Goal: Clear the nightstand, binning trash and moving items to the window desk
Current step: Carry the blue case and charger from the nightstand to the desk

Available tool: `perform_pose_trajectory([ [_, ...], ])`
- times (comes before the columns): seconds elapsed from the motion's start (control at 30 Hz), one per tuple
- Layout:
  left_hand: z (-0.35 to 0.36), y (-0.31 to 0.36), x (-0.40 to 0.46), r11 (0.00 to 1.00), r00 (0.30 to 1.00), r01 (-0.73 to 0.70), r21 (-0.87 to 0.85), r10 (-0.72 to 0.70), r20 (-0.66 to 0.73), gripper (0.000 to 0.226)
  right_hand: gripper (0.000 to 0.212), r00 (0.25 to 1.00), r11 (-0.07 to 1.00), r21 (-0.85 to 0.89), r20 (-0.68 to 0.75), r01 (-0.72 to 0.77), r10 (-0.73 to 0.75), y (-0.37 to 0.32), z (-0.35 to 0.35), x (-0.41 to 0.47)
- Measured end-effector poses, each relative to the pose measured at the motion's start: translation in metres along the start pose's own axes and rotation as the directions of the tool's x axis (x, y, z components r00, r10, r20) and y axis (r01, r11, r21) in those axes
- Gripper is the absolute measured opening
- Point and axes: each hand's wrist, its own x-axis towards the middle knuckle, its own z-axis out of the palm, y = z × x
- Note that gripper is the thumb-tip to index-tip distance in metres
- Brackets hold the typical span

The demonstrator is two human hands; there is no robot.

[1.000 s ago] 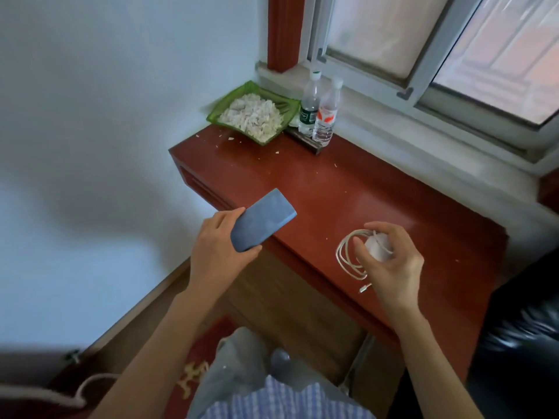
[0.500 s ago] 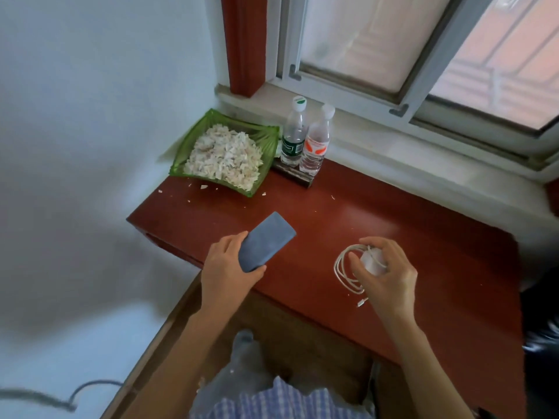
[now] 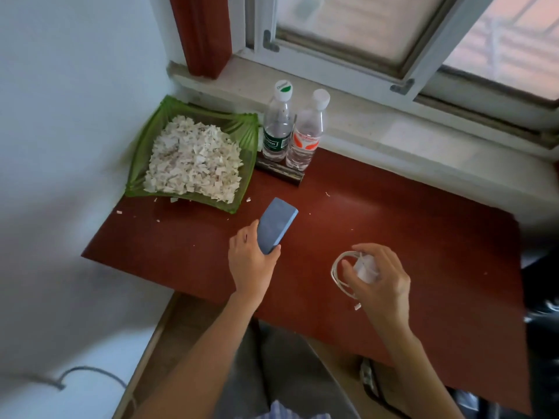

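My left hand grips the near end of a flat blue-grey box, which juts forward, tilted, low over the red window desk. My right hand is closed around a white charger plug. Its coiled white cable loops out to the left of my fingers, and the cable's end hangs just over the desk top. Both hands hover over the near half of the desk.
A green tray heaped with white paper scraps sits at the desk's far left corner. Two water bottles stand beside it on a dark strip, against the window sill. Loose scraps dot the desk. A white wall runs along the left.
Both hands have moved forward from the desk's near edge to over the desk top, still holding the box and the charger. The camera has come closer and looks more steeply down.
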Motion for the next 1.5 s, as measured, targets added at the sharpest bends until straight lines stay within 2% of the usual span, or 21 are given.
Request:
perform_pose_trajectory([
  [0.33,0.039,0.015,0.051,0.981,0.982,0.183,0.062,-0.179,-0.066,0.069,0.024,0.997,0.996,0.067,0.051,-0.057,0.053,0.035,0.019,0.03],
  [0.63,0.058,0.018,0.061,0.973,0.984,0.176,0.15,-0.17,-0.056,0.068,0.029,0.998,0.997,0.064,0.046,-0.051,0.048,0.055,0.023,0.042],
  [0.77,0.059,0.021,0.06,0.96,0.99,0.141,0.241,-0.144,-0.005,0.069,0.028,0.998,0.997,0.063,0.048,-0.046,0.043,0.062,0.028,0.046],
  [0.83,0.056,0.022,0.056,0.959,0.995,0.091,0.269,-0.097,0.008,0.066,0.027,0.998,0.998,0.058,0.045,-0.041,0.038,0.063,0.032,0.051],
  [0.93,0.046,0.024,0.045,0.957,0.999,-0.051,0.285,0.045,0.027,0.059,0.025,0.998,0.997,0.063,0.051,-0.036,0.033,0.06,0.037,0.063],
  [1.03,0.033,0.023,0.032,0.935,0.982,-0.187,0.3,0.181,0.047,0.052,0.023,0.998,0.998,0.064,0.063,-0.018,0.014,0.056,0.045,0.08],
  [1.17,0.013,0.019,0.025,0.905,0.95,-0.299,0.302,0.313,0.002,0.043,0.025,0.997,0.998,0.067,0.067,0.022,-0.027,0.047,0.062,0.108],
  [1.33,-0.009,0.011,0.029,0.885,0.928,-0.352,0.307,0.372,-0.008,0.038,0.028,0.993,0.994,0.101,0.105,0.046,-0.057,0.036,0.104,0.132],
  [1.5,-0.017,0.003,0.033,0.884,0.931,-0.345,0.314,0.366,-0.008,0.038,0.032,0.988,0.996,0.083,0.15,0.016,-0.028,0.041,0.147,0.133],
])
